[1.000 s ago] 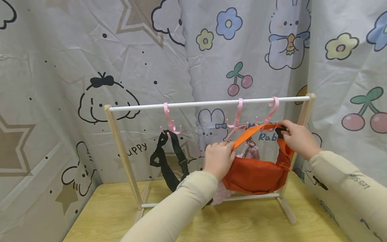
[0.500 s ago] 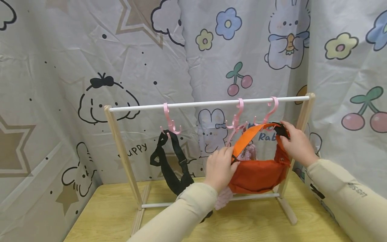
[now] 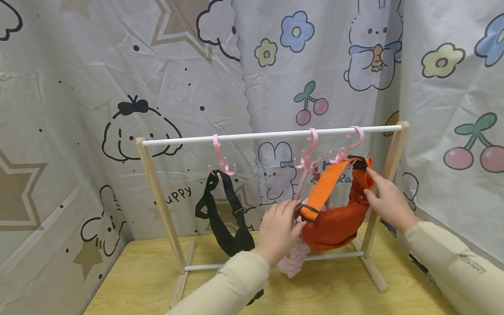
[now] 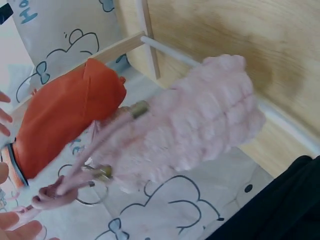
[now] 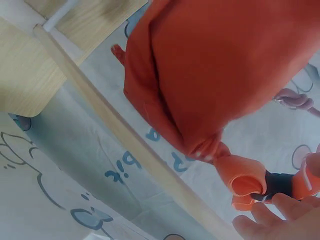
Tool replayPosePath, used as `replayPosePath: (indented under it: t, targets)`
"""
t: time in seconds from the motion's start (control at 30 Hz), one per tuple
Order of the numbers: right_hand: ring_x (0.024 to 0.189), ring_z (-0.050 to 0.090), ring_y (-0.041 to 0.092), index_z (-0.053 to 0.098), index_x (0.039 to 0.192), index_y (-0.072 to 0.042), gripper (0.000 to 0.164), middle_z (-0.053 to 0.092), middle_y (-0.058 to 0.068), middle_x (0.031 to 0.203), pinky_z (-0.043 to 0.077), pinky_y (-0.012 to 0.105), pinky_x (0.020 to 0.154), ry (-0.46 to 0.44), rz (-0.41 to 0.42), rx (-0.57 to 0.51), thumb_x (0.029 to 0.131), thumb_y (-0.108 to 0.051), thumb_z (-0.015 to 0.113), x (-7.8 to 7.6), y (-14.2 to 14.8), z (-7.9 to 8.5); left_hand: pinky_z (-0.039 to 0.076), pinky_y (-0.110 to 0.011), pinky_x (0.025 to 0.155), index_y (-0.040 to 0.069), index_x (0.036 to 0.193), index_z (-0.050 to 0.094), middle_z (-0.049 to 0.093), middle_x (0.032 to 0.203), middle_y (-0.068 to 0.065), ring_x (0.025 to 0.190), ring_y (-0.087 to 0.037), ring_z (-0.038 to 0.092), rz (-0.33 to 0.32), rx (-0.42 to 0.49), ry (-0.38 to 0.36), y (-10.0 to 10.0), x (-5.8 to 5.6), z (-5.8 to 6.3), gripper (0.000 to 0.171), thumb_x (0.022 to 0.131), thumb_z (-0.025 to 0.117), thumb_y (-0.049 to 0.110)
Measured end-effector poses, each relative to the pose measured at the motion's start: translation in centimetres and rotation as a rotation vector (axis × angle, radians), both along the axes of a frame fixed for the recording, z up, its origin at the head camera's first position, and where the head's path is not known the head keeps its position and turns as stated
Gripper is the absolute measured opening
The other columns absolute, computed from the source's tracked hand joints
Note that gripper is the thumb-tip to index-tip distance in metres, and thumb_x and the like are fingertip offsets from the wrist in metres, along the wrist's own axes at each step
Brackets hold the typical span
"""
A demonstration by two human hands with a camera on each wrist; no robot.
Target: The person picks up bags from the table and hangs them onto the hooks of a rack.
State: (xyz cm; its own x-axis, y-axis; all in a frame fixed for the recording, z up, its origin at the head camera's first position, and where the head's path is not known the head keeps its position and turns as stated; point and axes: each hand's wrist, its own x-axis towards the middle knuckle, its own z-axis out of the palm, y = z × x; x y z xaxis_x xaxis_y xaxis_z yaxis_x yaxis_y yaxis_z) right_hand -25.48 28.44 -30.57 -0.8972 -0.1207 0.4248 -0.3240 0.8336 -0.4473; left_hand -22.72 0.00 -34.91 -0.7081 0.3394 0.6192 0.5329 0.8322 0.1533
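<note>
A red-orange waist bag (image 3: 334,232) hangs by its bright orange strap (image 3: 327,181) from the right pink hook (image 3: 358,142) on a small rack. My left hand (image 3: 277,229) is beside the strap's black slider (image 3: 309,212), its fingers loose; the left wrist view shows fingertips (image 4: 25,231) apart from the bag. At the bag's other end, my right hand (image 3: 390,199) has its fingers extended at the strap, by a black buckle (image 5: 280,185). A fluffy pink bag (image 4: 195,120) with a knotted handle hangs behind my left hand, from the middle hook (image 3: 309,148).
A black strapped bag (image 3: 228,227) hangs from the left pink hook (image 3: 220,157). The rack has a white top rail (image 3: 260,135), wooden side posts (image 3: 163,205) and a low crossbar (image 3: 204,267). It stands on a wooden table (image 3: 130,267) before a printed curtain (image 3: 157,87).
My left hand has let go of the strap and moved slightly down and left. My right fingers have loosened from the strap. The waist bag now hangs from the hook, tilted.
</note>
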Motion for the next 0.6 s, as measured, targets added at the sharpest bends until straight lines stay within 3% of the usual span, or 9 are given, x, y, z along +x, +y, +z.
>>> replayPosePath:
  t: [0.07, 0.2, 0.23, 0.3, 0.37, 0.4, 0.43, 0.6]
  targets:
    - [0.065, 0.05, 0.031, 0.027, 0.152, 0.011, 0.062, 0.055, 0.04, 0.122, 0.044, 0.046, 0.069, -0.007, 0.0, -0.008, 0.098, -0.003, 0.054, 0.5, 0.0, -0.4, 0.052, -0.038, 0.095, 0.006, 0.131, 0.061, 0.066, 0.128, -0.007, 0.114, -0.024, 0.061, -0.01, 0.009, -0.045, -0.4, 0.3, -0.2, 0.047, 0.092, 0.073, 0.03]
    - [0.077, 0.058, 0.038, 0.032, 0.149, 0.013, 0.059, 0.056, 0.04, 0.121, 0.047, 0.047, 0.069, 0.015, 0.001, -0.019, 0.097, -0.003, 0.056, 1.5, 0.0, -1.4, 0.049, -0.043, 0.102, 0.002, 0.137, 0.057, 0.062, 0.135, -0.011, 0.123, -0.028, 0.058, -0.031, 0.042, -0.15, -1.1, 0.9, -0.9, 0.052, 0.095, 0.07, 0.03]
    - [0.076, 0.058, 0.04, 0.033, 0.148, 0.013, 0.059, 0.056, 0.04, 0.122, 0.047, 0.048, 0.069, 0.017, 0.001, -0.018, 0.097, -0.003, 0.057, 1.7, 0.0, -1.7, 0.048, -0.044, 0.104, 0.001, 0.138, 0.055, 0.061, 0.136, -0.012, 0.125, -0.028, 0.057, -0.037, 0.057, -0.171, -1.3, 1.1, -1.0, 0.053, 0.096, 0.069, 0.03]
    - [0.098, 0.058, 0.05, 0.034, 0.147, 0.014, 0.059, 0.044, 0.042, 0.14, 0.047, 0.055, 0.081, 0.015, 0.007, -0.013, 0.096, -0.003, 0.058, 2.1, -0.1, -2.1, 0.045, -0.046, 0.107, 0.001, 0.14, 0.053, 0.059, 0.139, -0.013, 0.128, -0.03, 0.055, -0.041, 0.081, -0.2, -1.6, 1.3, -1.3, 0.054, 0.097, 0.067, 0.03]
    - [0.113, 0.053, 0.055, 0.034, 0.148, 0.013, 0.06, 0.043, 0.042, 0.141, 0.046, 0.061, 0.088, 0.003, 0.009, -0.013, 0.096, -0.003, 0.059, 2.6, -0.3, -2.4, 0.044, -0.047, 0.108, 0.0, 0.141, 0.052, 0.059, 0.139, -0.015, 0.129, -0.031, 0.054, -0.048, 0.106, -0.206, -2.0, 1.5, -1.5, 0.054, 0.097, 0.067, 0.029]
    - [0.115, 0.052, 0.055, 0.033, 0.149, 0.012, 0.06, 0.042, 0.042, 0.141, 0.045, 0.063, 0.09, -0.01, 0.009, -0.016, 0.097, -0.004, 0.059, 2.8, -0.4, -2.5, 0.043, -0.047, 0.109, 0.0, 0.141, 0.051, 0.058, 0.139, -0.016, 0.129, -0.032, 0.053, -0.051, 0.121, -0.213, -2.1, 1.6, -1.6, 0.055, 0.097, 0.067, 0.028]
    - [0.105, 0.056, 0.053, 0.033, 0.149, 0.011, 0.06, 0.043, 0.041, 0.141, 0.046, 0.061, 0.087, -0.018, 0.008, -0.013, 0.098, -0.006, 0.059, 3.0, -0.5, -2.6, 0.043, -0.047, 0.109, -0.001, 0.142, 0.051, 0.058, 0.14, -0.016, 0.129, -0.032, 0.053, -0.053, 0.133, -0.214, -2.3, 1.6, -1.7, 0.056, 0.097, 0.067, 0.028]
    - [0.113, 0.051, 0.05, 0.034, 0.149, 0.012, 0.06, 0.04, 0.039, 0.146, 0.04, 0.067, 0.097, -0.019, 0.049, -0.017, 0.1, -0.011, 0.059, 4.2, -1.5, -2.9, 0.04, -0.051, 0.111, -0.004, 0.144, 0.048, 0.054, 0.144, -0.02, 0.132, -0.037, 0.049, -0.046, 0.196, -0.247, -3.3, 2.0, -2.3, 0.061, 0.096, 0.068, 0.028]
